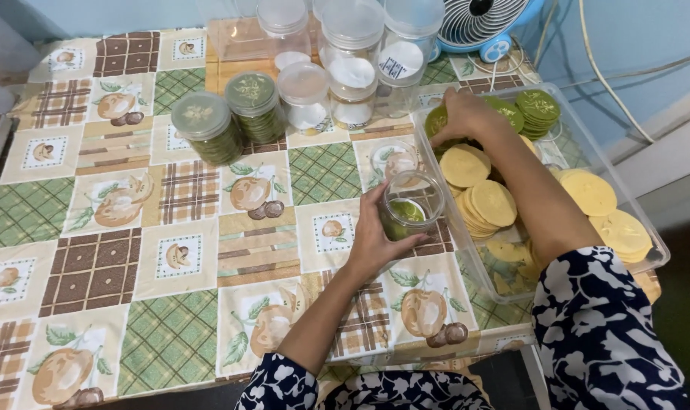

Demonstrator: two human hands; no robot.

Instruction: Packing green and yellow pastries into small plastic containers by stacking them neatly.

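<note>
My left hand (375, 235) grips a small clear plastic jar (410, 203) standing open on the table, with green round cookies low inside it. My right hand (466, 114) reaches into a large clear plastic bin (626, 171) and rests on green cookies (436, 121) at its far left corner. The bin also holds stacks of yellow round cookies (485, 201) and a stack of green ones (537, 110) at the back.
Two lidded jars filled with green cookies (227, 121) stand at the table's middle back. Several empty clear jars (345, 64) with lids cluster behind them. A blue fan (485, 23) sits at the back right. The tablecloth (132, 228) shows fruit and plaid squares.
</note>
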